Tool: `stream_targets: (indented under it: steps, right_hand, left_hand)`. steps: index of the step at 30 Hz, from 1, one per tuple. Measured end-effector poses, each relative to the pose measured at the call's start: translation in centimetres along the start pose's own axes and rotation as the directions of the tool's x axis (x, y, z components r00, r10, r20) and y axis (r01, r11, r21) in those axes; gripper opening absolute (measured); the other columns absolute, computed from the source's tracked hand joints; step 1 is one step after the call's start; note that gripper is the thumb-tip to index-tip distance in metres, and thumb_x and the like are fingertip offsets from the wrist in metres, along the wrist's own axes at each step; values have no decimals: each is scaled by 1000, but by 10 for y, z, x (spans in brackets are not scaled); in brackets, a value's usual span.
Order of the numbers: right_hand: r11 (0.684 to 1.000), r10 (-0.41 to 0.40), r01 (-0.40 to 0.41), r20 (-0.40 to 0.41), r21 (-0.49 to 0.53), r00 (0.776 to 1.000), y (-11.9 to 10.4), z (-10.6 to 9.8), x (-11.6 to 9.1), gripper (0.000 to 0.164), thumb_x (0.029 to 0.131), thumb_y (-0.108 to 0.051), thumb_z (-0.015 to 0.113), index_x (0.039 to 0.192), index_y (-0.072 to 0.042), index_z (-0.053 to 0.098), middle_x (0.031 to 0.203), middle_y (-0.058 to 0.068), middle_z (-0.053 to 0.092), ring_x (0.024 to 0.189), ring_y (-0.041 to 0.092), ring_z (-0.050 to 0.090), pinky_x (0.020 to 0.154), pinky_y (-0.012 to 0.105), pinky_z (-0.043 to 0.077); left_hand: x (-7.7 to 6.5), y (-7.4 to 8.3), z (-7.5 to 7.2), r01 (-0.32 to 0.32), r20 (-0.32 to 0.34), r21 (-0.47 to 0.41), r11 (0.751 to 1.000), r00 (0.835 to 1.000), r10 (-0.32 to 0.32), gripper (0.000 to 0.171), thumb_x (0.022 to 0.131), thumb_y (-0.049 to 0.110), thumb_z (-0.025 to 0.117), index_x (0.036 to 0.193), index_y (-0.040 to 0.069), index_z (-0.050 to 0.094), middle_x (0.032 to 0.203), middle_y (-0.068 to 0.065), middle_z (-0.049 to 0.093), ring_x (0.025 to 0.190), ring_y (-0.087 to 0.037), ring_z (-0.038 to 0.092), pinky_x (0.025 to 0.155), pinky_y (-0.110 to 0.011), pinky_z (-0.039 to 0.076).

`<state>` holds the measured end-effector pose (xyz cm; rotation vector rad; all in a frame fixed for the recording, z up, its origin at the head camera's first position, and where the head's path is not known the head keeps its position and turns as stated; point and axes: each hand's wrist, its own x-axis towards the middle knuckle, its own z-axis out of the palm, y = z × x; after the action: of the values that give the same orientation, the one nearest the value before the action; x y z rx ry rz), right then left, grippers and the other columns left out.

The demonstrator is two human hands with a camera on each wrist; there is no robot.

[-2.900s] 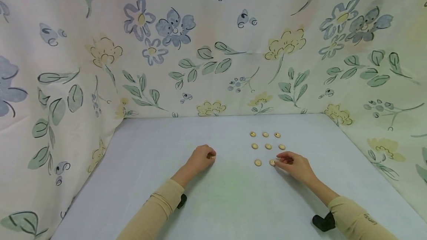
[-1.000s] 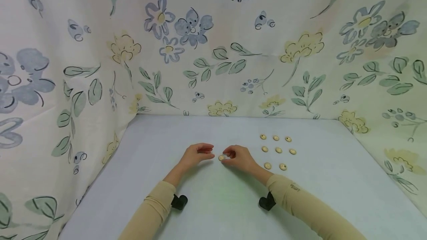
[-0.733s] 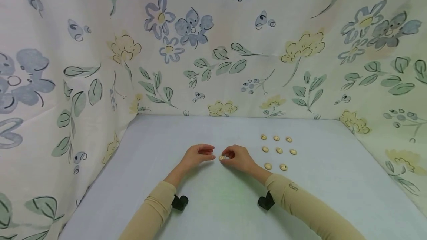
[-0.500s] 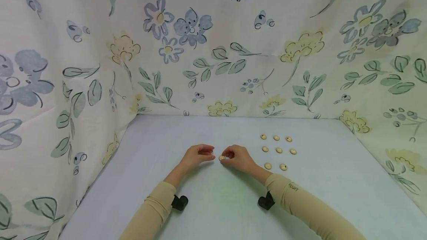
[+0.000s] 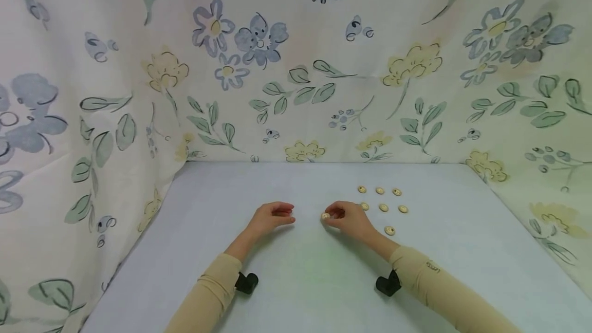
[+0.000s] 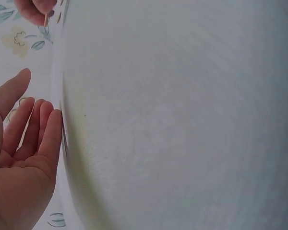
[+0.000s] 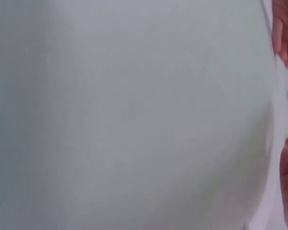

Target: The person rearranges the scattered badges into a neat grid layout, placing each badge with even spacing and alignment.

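My right hand [image 5: 350,219] pinches a small round wooden button [image 5: 325,216] between thumb and fingertips, right of the table's middle. The left wrist view shows that button [image 6: 46,20] edge-on as a thin pale disc. My left hand [image 5: 270,218] is open to the left, fingers apart and holding nothing; its palm shows in the left wrist view. Beyond and beside the right hand lie more buttons in rows: a far row with a middle button [image 5: 380,190], a second row with a right-end button [image 5: 403,209], and a near button [image 5: 390,230]. The right hand partly covers one second-row button.
A pale cloth-covered table [image 5: 222,184] lies under both hands. A floral curtain [image 5: 296,122] hangs along its back and sides. Black wrist devices sit below each sleeve: the left device [image 5: 247,283] and the right device [image 5: 388,283].
My right hand first let go of a near-row button, then moved left and pinched another beside the left hand. It now carries that button rightward. My left hand has opened from a curled grip.
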<state>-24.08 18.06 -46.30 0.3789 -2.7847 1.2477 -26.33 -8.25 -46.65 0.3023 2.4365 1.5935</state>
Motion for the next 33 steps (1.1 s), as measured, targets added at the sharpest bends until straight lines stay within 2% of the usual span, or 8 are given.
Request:
stream_targets:
  steps: [6, 13, 19, 25, 33]
  right_hand:
    - [997, 57, -59, -52, -40, 997, 22, -38, -16, 19, 83, -20, 78, 99, -11, 73, 83, -3, 66, 77, 13, 58, 64, 26, 48]
    - [992, 94, -103, -121, -75, 988, 49, -80, -38, 25, 84, -24, 78, 103, -8, 73, 86, 0, 68, 79, 16, 61, 61, 27, 49]
    - [978, 122, -151, -187, -147, 975, 67, -110, -63, 26, 85, -26, 77, 103, -8, 73, 85, 0, 67, 78, 16, 60, 62, 26, 47]
    - [965, 161, -202, -231, -166, 959, 82, -128, -87, 28, 84, -30, 78, 101, -8, 73, 84, 0, 67, 77, 14, 60, 64, 24, 47]
    - [958, 197, -239, -244, -160, 950, 90, -135, -107, 29, 85, -30, 77, 100, -6, 73, 83, 0, 67, 75, 13, 59, 62, 23, 46]
  left_hand:
    - [0, -3, 1, 11, -13, -8, 1000, 1000, -11, 36, 82, 17, 79, 117, 10, 70, 107, 0, 69, 98, -15, 63, 88, -33, 51]
    - [-1, -1, -1, 19, -24, -9, 1000, 1000, -19, 36, 82, 14, 79, 117, 9, 70, 107, -2, 70, 99, -16, 63, 88, -34, 51]
    - [-2, 1, -2, 24, -34, -10, 1000, 999, -24, 36, 82, 13, 79, 117, 9, 70, 107, -1, 70, 98, -16, 63, 88, -34, 51]
    - [-1, 1, 1, 27, -36, -21, 999, 999, -28, 36, 82, 12, 79, 116, 9, 71, 106, -1, 70, 97, -15, 64, 88, -34, 51]
    - [0, 1, 5, 23, -30, -21, 1000, 999, -23, 36, 81, 13, 80, 115, 8, 71, 105, -1, 70, 96, -16, 64, 88, -34, 51]
